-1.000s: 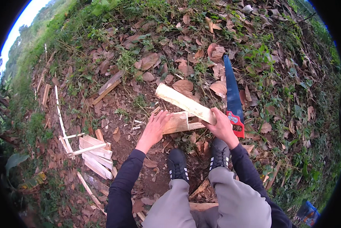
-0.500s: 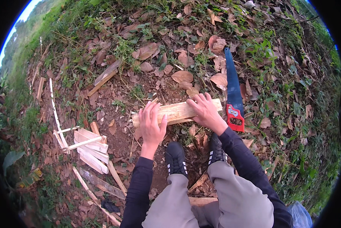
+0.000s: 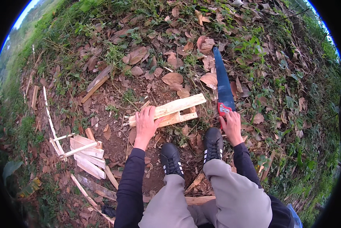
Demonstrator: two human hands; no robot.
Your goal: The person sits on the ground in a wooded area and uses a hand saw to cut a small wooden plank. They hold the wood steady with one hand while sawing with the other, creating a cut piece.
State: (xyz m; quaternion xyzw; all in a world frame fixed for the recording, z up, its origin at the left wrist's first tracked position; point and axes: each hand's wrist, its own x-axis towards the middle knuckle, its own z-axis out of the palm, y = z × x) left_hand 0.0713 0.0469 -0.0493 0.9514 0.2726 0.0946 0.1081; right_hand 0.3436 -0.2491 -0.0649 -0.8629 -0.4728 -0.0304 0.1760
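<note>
1. Plastic (image 3: pixel 295 218), bluish, shows at lower right; contents unclear.
2. Left hand (image 3: pixel 143 125): its grip holds a pale board (image 3: pixel 178 105) over a notched wood piece (image 3: pixel 172 119).
3. Right hand (image 3: pixel 232 124): its grip covers the saw's (image 3: pixel 224 85) red handle (image 3: pixel 223 109); whether closed, I cannot tell.
4. Planks (image 3: pixel 87 154) lie piled left; shoes (image 3: pixel 171 157) stand near the notched wood piece.

Red saw handle (image 3: pixel 224 109) partly out of sight

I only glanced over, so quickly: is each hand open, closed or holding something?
Left hand: over the pale wood strip; grip cannot be told.
Right hand: on the red handle of the saw; whether closed cannot be told.
</note>
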